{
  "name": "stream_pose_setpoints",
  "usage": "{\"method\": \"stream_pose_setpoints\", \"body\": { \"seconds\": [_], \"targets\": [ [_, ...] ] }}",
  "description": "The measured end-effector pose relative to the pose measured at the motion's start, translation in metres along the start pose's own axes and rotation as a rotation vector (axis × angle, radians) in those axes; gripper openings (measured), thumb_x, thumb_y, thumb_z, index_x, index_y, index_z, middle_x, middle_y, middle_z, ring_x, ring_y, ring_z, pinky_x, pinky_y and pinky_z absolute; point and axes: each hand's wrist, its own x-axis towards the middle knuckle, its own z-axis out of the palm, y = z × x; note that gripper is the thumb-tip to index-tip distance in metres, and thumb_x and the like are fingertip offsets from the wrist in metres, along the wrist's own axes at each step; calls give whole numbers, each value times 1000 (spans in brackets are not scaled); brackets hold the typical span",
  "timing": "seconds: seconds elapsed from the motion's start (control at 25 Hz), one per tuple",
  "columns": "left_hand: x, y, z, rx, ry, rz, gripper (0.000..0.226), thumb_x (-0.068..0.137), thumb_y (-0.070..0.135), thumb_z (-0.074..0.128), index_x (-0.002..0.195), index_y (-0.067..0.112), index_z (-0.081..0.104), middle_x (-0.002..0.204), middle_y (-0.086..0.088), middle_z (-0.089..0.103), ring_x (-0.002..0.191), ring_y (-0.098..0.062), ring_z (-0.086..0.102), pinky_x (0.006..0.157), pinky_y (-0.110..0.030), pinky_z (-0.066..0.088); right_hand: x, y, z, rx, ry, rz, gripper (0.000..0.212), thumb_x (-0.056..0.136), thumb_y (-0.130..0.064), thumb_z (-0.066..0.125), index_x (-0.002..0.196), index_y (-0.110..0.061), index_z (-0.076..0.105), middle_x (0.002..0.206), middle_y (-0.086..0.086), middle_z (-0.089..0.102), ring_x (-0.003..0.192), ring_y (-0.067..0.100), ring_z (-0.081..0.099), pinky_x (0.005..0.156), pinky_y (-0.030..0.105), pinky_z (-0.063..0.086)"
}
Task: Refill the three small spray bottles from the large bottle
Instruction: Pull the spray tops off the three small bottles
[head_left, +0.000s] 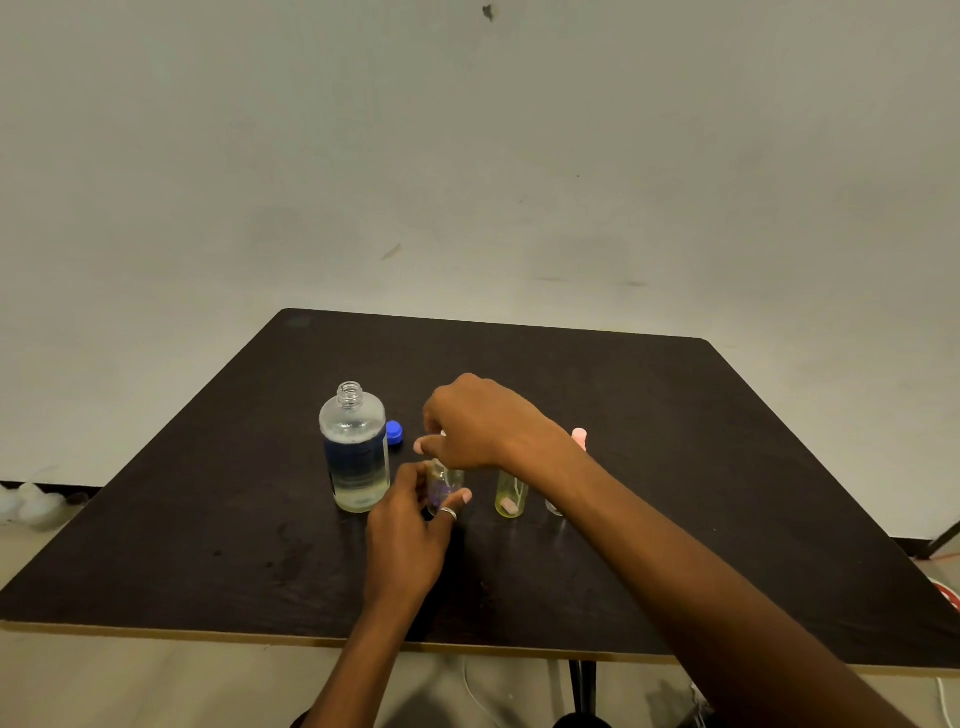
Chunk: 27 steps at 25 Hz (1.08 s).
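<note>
The small spray bottle (445, 486) is held upright on the table (701, 415) in the left hand's (410, 525) curled grip, its top pinched from directly above by the right hand (478, 423), the open large bottle (355, 452) standing just left.

Gripping the purple small bottle (445, 486) with left hand (410, 530), pinching its top with right hand (478, 426). Just left, the uncapped large bottle (356, 452).

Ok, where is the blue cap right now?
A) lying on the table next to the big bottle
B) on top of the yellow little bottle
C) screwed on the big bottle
A: the blue cap lies on the table beside the large bottle, whose neck is open.
</note>
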Motion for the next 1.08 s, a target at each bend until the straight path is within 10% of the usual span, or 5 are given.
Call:
{"method": "stream_pose_setpoints", "body": {
  "seconds": [0.24, 0.68, 0.84, 1.08],
  "targets": [
    [1, -2, 0, -2, 6, 10, 36, 80, 38, 78, 109, 31, 57, 99, 16, 68, 92, 3, 65, 74, -11, 47, -1, -6, 0, -113, 11, 37, 24, 93, -33, 60, 81, -14, 50, 65, -1, 47, 59, 12, 50, 59, 27, 42],
    [0, 0, -1, 3, 17, 13, 35, 79, 38, 78, 107, 29, 58, 94, 17, 67, 87, 4, 64, 69, -9, 47, -1, -10, -2, -53, -122, -38, 25, 85, -22, 65, 108, -10, 62, 100, 6, 65, 86, 20, 62, 74, 32, 53],
    [-1, 0, -1, 1, 24, 25, 34, 80, 36, 79, 105, 28, 58, 94, 16, 68, 87, 4, 65, 72, -12, 49, -3, -11, 1, -103, -19, 48, 32, 94, -36, 56, 72, -14, 49, 71, 2, 54, 62, 13, 52, 61, 28, 45],
    [-1, 1, -1, 1, 15, 20, 34, 80, 36, 78, 107, 29, 58, 94, 16, 67, 87, 5, 64, 69, -9, 46, -5, -14, -1, -112, -73, -25, 14, 89, -18, 61, 99, -9, 60, 78, 4, 53, 70, 16, 54, 67, 29, 48]
  ]
}}
